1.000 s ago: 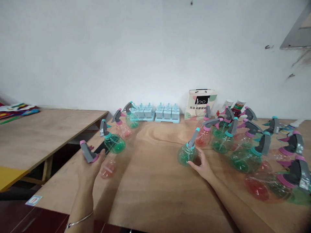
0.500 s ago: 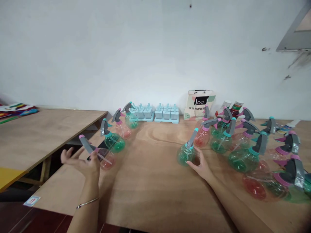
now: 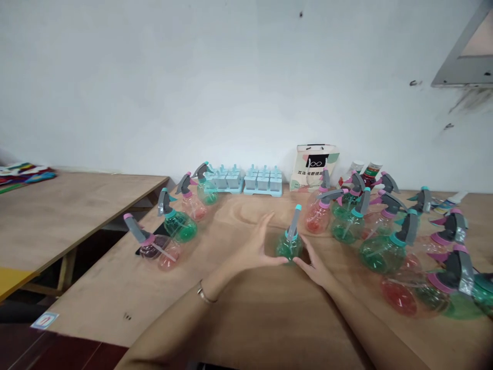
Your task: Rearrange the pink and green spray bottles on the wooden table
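Looks like your right hand [image 3: 318,268] is half-curled around the green spray bottle [image 3: 287,249] to steady it; your left hand [image 3: 252,250], spread wide alongside, grips nothing.

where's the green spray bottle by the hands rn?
Head view, right of centre: the green spray bottle stands on the table between the left hand and right hand.

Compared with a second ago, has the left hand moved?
Yes, rightward. The left hand was left of both pale-blue moulds; now it's nearer the camera than the right-hand one, beside a green spray bottle.
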Action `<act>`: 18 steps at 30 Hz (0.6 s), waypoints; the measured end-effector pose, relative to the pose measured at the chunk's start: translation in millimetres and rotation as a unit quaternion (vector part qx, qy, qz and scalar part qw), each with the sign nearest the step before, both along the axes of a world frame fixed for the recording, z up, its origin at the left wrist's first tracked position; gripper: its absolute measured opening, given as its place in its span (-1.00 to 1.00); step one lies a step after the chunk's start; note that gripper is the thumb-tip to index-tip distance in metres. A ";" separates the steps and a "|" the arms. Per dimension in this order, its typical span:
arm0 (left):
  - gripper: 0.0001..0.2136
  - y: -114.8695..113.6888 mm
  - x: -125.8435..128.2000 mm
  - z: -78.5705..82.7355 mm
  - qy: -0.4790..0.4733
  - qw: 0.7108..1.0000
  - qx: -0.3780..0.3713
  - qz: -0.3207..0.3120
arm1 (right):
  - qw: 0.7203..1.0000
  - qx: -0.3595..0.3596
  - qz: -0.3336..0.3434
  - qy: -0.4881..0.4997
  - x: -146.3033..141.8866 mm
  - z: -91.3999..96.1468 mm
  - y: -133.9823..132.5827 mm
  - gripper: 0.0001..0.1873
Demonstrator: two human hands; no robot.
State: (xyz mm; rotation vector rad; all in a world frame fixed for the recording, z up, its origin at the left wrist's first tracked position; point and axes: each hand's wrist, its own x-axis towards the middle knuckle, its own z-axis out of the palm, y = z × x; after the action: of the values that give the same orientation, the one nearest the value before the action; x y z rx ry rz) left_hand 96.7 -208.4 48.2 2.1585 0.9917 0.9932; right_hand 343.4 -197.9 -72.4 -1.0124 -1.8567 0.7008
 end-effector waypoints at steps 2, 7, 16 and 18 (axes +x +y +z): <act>0.11 10.9 23.6 -1.9 -0.027 0.998 -0.030 -0.058 | 1.000 0.015 0.007 -0.017 0.7 3.9 -1.8 -0.33; -0.09 21.2 47.0 -19.9 -0.096 0.993 -0.040 -0.057 | 0.971 0.168 -0.166 0.032 7.6 18.2 7.0 -0.53; 0.04 38.5 49.9 0.7 -0.102 0.977 -0.068 -0.176 | 0.901 0.224 -0.364 0.076 21.6 24.1 63.4 -0.23; -0.07 42.0 53.9 5.0 -0.119 0.967 -0.095 -0.206 | 0.905 0.210 -0.361 0.083 18.8 19.9 71.4 -0.18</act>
State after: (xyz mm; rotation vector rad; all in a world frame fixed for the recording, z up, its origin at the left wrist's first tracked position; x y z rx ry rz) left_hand 150.6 -166.5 53.1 1.9230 0.4758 0.8849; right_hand 362.2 -126.4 -52.5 -1.1889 -1.2548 -0.0617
